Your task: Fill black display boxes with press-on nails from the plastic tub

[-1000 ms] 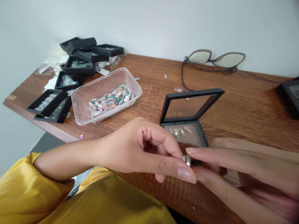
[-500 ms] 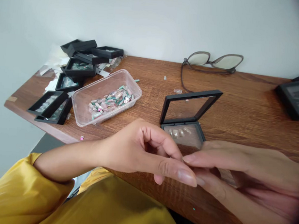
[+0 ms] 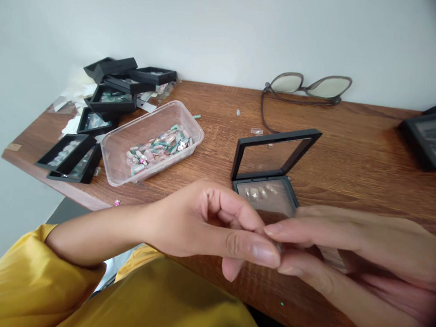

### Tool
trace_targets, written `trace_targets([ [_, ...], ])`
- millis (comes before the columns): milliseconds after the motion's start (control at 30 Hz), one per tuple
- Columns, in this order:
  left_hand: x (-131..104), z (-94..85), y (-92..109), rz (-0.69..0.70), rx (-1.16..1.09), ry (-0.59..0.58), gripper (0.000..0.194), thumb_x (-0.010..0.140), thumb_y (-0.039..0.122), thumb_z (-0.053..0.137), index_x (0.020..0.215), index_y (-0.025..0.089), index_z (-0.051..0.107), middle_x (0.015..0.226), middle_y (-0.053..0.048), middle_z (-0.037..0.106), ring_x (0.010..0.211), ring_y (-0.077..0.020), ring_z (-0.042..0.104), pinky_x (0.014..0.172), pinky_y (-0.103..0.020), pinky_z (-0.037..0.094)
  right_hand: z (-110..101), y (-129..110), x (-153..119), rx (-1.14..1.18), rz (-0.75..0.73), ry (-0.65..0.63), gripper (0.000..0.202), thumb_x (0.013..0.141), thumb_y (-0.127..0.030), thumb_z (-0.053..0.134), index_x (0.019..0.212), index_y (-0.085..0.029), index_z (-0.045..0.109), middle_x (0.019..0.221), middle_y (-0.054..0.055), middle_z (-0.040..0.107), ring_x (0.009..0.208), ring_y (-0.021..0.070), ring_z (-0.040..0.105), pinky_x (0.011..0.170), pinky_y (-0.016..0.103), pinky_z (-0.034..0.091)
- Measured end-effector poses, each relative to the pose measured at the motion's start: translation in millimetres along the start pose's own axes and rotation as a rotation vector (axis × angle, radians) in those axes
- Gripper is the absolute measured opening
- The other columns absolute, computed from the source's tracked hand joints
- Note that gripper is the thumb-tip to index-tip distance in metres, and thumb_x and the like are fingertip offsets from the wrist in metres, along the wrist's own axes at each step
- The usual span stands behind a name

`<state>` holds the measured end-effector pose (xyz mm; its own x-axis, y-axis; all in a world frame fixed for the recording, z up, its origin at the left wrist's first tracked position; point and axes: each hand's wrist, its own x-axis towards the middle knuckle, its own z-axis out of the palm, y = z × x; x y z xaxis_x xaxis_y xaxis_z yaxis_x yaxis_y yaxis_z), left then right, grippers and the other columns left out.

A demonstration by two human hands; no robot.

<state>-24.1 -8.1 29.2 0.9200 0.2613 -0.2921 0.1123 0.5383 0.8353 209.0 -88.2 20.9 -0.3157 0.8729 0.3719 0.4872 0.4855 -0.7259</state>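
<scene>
Your left hand (image 3: 202, 227) has its thumb and forefinger closed together in a pinch, the other fingers curled loosely below. A sliver of a small piece (image 3: 279, 246) shows right at the tip of that pinch; the rest of it is hidden by your fingers. Your right hand (image 3: 357, 248) comes in from the other side with its thumb and forefinger parted only a little, their tips up against your left ones; you cannot tell from here whether they grip the piece or merely touch it. Just beyond your fingers, the case (image 3: 275, 203) stands on the table (image 3: 356, 158) with its lid raised, and four shiny nails (image 3: 260, 192) lie in a row inside. Farther off, to the left of your fingers, is the clear tub (image 3: 116, 169), and well beyond them, past the case, rest the glasses (image 3: 322, 88).
</scene>
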Motion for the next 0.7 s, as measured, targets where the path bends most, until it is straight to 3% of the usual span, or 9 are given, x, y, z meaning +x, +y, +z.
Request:
trace_targets([
  [233,-4,0.3,-1,0.022,0.033,-0.070,0.035,0.111,0.047,0.063,0.093,0.017,0.069,0.070,0.004,0.062,0.065,-0.0030,0.054,0.062,-0.010,0.043,-6,4,-4,-0.040,-0.009,-0.058,0.012,0.113,-0.047,0.061,0.115,-0.047,0.073,0.074,-0.012,0.077,0.054,0.0120,0.068,0.040,0.024,0.047],
  [433,-3,3.2,2,-0.035,0.072,-0.022,0.029,0.103,0.042,0.077,0.091,0.019,0.065,0.073,0.003,0.064,0.067,-0.0051,0.055,0.064,-0.012,0.047,-2,1,0,-0.045,-0.003,-0.046,0.017,0.112,-0.053,0.061,0.107,-0.044,0.074,0.071,-0.010,0.075,0.053,0.0127,0.067,0.040,0.026,0.045],
  [600,0,2.6,0,0.018,0.101,0.020,0.030,0.102,0.040,0.078,0.088,0.018,0.062,0.075,0.003,0.063,0.069,-0.0057,0.056,0.068,-0.013,0.051,1,0,-1,-0.059,-0.012,-0.044,0.021,0.115,-0.053,0.055,0.104,-0.041,0.068,0.073,-0.013,0.074,0.055,0.0095,0.069,0.046,0.019,0.051],
  [700,1,1.3,-1,0.057,0.164,0.045,0.027,0.103,0.034,0.078,0.088,0.017,0.063,0.077,0.003,0.063,0.072,-0.0053,0.055,0.069,-0.014,0.047,5,-1,-3,0.046,0.048,-0.047,0.015,0.110,-0.048,0.066,0.100,-0.039,0.069,0.075,-0.013,0.073,0.056,0.0094,0.068,0.046,0.016,0.051],
])
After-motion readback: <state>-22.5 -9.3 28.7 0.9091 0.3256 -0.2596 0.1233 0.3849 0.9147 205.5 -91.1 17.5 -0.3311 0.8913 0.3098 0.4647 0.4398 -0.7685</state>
